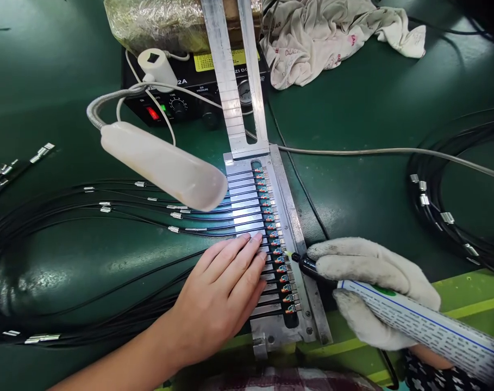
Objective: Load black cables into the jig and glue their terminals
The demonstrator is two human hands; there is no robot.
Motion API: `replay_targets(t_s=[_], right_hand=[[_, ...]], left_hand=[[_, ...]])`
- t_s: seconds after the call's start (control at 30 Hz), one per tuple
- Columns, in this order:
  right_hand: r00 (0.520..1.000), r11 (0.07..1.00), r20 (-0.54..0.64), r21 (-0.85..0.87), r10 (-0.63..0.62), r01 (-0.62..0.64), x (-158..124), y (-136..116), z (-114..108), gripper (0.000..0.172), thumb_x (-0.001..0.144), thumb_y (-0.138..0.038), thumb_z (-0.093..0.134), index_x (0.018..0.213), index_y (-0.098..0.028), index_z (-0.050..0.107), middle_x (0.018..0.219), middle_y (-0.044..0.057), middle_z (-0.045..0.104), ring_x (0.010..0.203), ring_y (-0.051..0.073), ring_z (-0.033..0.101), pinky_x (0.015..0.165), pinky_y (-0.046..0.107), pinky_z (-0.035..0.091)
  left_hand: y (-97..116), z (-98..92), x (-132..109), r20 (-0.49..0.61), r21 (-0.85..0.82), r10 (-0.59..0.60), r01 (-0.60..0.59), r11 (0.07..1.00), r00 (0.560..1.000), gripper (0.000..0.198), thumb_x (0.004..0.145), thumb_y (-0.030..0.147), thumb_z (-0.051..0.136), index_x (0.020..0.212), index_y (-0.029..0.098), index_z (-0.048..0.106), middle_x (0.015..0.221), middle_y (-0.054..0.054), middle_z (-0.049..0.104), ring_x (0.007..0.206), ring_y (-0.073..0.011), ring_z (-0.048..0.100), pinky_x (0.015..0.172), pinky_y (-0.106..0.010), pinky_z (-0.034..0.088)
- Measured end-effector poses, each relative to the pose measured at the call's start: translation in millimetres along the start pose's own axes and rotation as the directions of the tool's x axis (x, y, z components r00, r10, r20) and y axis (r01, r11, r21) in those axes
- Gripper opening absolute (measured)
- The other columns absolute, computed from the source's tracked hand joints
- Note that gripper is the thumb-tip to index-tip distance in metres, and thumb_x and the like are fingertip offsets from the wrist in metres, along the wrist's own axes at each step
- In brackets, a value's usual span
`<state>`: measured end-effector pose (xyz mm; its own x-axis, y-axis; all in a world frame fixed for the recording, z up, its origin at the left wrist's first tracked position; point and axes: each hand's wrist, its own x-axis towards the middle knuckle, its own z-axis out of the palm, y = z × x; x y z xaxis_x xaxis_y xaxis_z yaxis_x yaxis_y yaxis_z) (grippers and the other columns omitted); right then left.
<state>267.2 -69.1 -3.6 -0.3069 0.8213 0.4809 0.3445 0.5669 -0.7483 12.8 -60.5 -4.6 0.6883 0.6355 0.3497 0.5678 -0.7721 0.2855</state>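
Note:
My left hand (226,279), bare, lies flat with fingers stretched over the black cables (214,210) on a metal fixture (247,214). The cables lie side by side across it, their ends a row of small connectors with coloured wires (271,210) along a slot. In a white glove, my right hand (373,288) is closed around a printed white tube, probably glue (418,320). Its black nozzle (312,266) points left, the tip close to one connector beside my left fingertips; whether it touches cannot be told. The connectors nearest my left hand are partly covered.
A white lamp (161,163) on a bendable neck hangs over the cables. Behind it stands a black control box (189,103) carrying a wrapped block (161,24). A cloth (324,38) lies at the back, a cable coil (426,201) at right. A slotted metal arm (234,92) rises from the fixture.

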Motion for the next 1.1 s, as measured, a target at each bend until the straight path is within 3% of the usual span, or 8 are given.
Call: replay_targets(t_s=[0.53, 1.1], right_hand=[[1.000, 1.000, 0.000, -0.025, 0.007, -0.007, 0.6, -5.2, -1.1, 0.034, 0.072, -0.009, 0.067, 0.106, -0.013, 0.067, 0.099, 0.010, 0.070, 0.087, 0.026, 0.070, 0.072, 0.037, 0.065], [1.000, 1.000, -0.015, 0.017, 0.001, 0.000, 3.3, -3.9, 0.0, 0.041, 0.072, -0.007, 0.065, 0.113, -0.013, 0.066, 0.099, 0.012, 0.069, 0.088, 0.028, 0.071, 0.070, 0.039, 0.066]], left_hand=[[-0.7, 0.2, 1.5, -0.002, -0.004, -0.002, 0.002, 1.000, 1.000, 0.027, 0.090, 0.011, 0.061, 0.116, 0.002, 0.061, 0.127, -0.020, 0.063, 0.120, -0.0325, 0.057, 0.095, -0.048, 0.052], [-1.2, 0.8, 0.5, -0.001, -0.013, -0.004, 0.004, 1.000, 1.000, 0.027, 0.090, 0.011, 0.062, 0.115, 0.002, 0.062, 0.127, -0.021, 0.063, 0.119, -0.0327, 0.058, 0.094, -0.048, 0.052]])
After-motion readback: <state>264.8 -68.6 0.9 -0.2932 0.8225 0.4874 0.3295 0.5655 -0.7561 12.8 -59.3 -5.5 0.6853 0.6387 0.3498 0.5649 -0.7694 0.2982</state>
